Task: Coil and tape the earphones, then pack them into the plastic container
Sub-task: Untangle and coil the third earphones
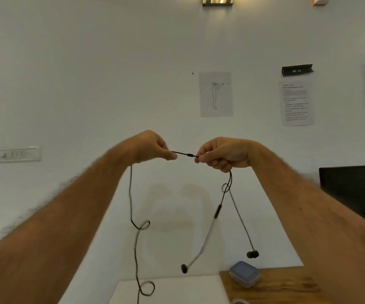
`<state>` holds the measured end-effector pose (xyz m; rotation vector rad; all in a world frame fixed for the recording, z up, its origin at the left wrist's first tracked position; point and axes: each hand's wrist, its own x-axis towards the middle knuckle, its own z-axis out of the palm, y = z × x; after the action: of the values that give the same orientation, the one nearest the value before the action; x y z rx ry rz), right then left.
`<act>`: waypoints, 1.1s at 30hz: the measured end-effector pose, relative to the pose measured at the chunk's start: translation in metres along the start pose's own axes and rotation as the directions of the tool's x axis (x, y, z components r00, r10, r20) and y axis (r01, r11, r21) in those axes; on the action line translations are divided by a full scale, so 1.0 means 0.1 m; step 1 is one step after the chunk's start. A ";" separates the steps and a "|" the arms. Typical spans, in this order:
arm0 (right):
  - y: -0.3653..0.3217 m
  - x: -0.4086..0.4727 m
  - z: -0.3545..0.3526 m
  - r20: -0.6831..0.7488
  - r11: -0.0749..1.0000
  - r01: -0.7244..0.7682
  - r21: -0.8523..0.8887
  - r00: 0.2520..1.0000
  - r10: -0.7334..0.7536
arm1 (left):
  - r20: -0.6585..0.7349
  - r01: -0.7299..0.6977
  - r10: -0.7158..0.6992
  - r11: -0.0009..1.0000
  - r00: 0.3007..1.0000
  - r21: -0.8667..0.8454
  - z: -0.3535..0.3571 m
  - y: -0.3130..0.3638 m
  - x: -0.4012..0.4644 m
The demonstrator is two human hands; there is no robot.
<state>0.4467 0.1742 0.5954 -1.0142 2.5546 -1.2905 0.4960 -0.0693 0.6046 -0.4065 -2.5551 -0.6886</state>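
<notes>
Both my hands are raised in front of the white wall, holding black earphones [185, 153] by a short taut stretch of cable between them. My left hand [153, 147] pinches the cable; from it a long strand with small loops hangs down past the table edge. My right hand [223, 153] grips the other end; from it two strands drop, one with an inline remote [217, 211], each ending in an earbud [252, 254]. The second earbud [184, 268] is blurred. A small plastic container [244, 273] with a blue-grey lid sits on the wooden table, below the right earbud.
A white sheet or board [177, 288] lies on the table left of the wooden surface [287, 286]. A roll of clear tape [238, 301] peeks in at the bottom edge. A dark box [352, 187] stands at the right. Papers and a switch panel [18, 154] hang on the wall.
</notes>
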 end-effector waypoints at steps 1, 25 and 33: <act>0.05 -0.02 -0.03 -0.007 1.000 -0.017 -0.011 1.000 0.017 | -0.001 0.016 -0.016 1.000 1.000 -0.009 -0.09 -0.09 0.00; 1.47 0.00 0.59 0.075 0.966 -0.169 0.197 0.985 0.157 | -0.165 -0.057 0.017 0.969 0.986 -0.241 0.07 0.05 0.20; 0.17 0.16 0.65 -0.177 0.943 0.249 0.218 0.961 -0.213 | 0.018 -0.035 0.040 0.974 0.999 -0.222 0.43 0.12 0.20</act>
<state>0.4493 0.1279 0.5446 -1.2365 2.3562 -1.7510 0.4681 -0.0334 0.5866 -0.5363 -2.4919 -0.9646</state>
